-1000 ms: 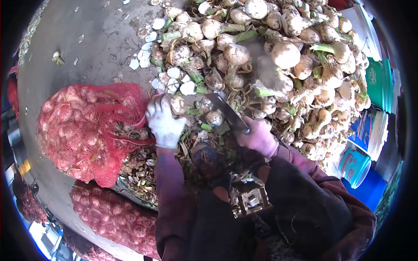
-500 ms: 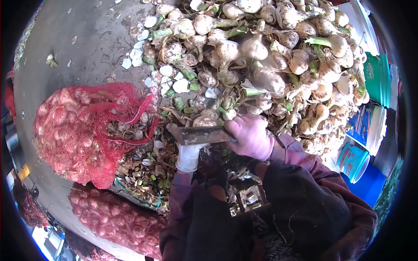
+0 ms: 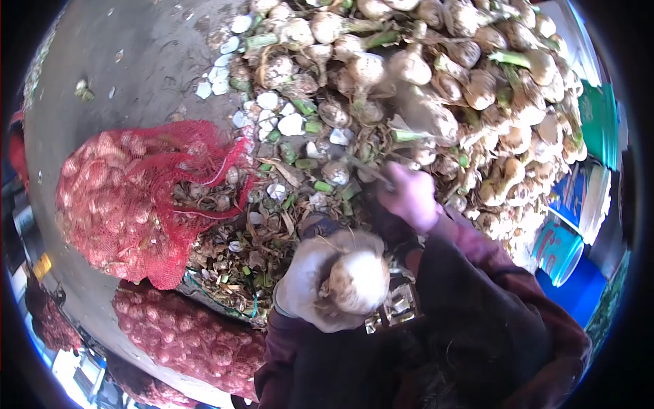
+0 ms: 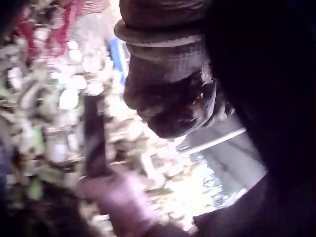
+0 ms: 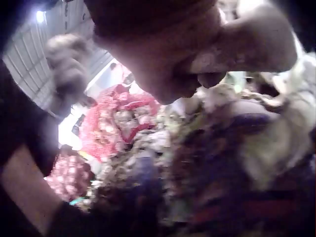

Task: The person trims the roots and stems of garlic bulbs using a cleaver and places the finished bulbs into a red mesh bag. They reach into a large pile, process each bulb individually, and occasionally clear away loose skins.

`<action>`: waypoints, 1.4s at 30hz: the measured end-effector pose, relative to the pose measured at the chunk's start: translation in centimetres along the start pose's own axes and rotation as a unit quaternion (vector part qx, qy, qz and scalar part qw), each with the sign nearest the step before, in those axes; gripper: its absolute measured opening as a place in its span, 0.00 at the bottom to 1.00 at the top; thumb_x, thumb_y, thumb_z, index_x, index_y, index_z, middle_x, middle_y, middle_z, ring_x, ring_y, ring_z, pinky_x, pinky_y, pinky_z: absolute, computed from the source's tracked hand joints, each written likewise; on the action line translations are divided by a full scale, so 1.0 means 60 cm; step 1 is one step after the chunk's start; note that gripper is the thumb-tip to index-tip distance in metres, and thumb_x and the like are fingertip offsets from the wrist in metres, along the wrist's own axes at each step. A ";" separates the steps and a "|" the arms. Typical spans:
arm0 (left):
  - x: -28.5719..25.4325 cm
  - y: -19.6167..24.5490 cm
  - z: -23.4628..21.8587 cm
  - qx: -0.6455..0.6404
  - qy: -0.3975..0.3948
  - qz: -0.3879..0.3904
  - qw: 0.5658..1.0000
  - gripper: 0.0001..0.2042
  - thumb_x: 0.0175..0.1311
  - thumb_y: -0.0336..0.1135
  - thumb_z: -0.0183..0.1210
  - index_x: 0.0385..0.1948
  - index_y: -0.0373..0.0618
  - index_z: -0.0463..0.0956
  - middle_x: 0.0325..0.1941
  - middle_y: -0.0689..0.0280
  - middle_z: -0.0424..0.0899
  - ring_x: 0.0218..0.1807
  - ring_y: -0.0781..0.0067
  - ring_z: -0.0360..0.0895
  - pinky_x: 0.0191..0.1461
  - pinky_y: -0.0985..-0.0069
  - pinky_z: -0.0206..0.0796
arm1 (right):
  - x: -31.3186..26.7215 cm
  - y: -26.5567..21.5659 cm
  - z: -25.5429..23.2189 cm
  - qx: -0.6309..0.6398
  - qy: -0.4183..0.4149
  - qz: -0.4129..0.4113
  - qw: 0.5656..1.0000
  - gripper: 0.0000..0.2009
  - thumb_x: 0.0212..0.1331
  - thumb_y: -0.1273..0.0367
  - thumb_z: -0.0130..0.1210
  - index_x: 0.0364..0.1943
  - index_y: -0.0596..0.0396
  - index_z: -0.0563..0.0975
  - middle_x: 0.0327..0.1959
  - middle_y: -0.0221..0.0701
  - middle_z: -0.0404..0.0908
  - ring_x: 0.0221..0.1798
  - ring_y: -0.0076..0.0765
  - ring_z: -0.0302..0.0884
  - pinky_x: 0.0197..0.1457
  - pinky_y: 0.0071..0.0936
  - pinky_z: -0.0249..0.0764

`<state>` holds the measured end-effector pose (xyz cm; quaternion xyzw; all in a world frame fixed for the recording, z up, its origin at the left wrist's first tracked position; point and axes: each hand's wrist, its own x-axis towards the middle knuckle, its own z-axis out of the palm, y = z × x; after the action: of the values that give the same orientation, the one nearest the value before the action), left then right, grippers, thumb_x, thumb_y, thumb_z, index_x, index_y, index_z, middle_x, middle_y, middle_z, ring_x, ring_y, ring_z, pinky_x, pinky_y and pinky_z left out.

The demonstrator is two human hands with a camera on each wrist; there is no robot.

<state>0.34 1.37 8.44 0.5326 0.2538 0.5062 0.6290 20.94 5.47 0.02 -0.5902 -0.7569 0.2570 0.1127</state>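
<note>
My left hand, in a whitish glove, holds a pale garlic bulb up close to the head camera, above the lap. The bulb's rounded side faces up, and most of the fingers are hidden beneath it. In a pink glove, my right hand grips a knife by its handle. Its blade points away toward the near edge of the garlic pile. The left wrist view shows the knife blade dark and broad in front of the right hand.
An open red mesh bag of bulbs lies to the left, with a second full mesh bag below it. Stem cuttings and dry leaves cover the ground between bag and feet. Buckets stand at the right edge.
The left hand has come from the ground beside the mesh bag back over the lap, now with a bulb. The knife crossed in front of the left hand, then swung away again.
</note>
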 end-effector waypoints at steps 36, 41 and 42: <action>0.084 -0.026 -0.049 -0.176 0.371 -0.141 0.901 0.23 0.56 0.38 0.59 0.50 0.33 0.67 0.37 0.62 0.76 0.35 0.69 0.75 0.44 0.71 0.72 | -0.001 -0.020 -0.022 0.141 -0.168 0.068 0.973 0.13 0.42 0.68 0.57 0.36 0.53 0.77 0.16 0.37 0.76 0.20 0.39 0.77 0.27 0.32 0.73; 0.105 -0.042 -0.075 0.187 0.367 -0.125 0.903 0.24 0.47 0.41 0.67 0.46 0.42 0.72 0.38 0.61 0.79 0.34 0.73 0.77 0.37 0.75 0.71 | -0.001 -0.024 -0.032 0.177 -0.243 0.165 0.939 0.15 0.42 0.65 0.58 0.37 0.51 0.78 0.19 0.37 0.79 0.25 0.43 0.80 0.32 0.34 0.75; 0.079 -0.050 -0.100 0.318 0.404 -0.222 0.829 0.24 0.49 0.42 0.66 0.47 0.43 0.71 0.37 0.61 0.81 0.34 0.72 0.78 0.39 0.74 0.71 | 0.002 -0.018 -0.032 0.176 -0.239 0.166 0.940 0.15 0.42 0.65 0.58 0.37 0.51 0.78 0.19 0.37 0.79 0.25 0.43 0.80 0.32 0.34 0.75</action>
<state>-2.00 8.40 4.90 0.3810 0.7433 0.4142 0.3616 20.93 5.90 2.20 -0.5994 -0.5957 0.5345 -0.0143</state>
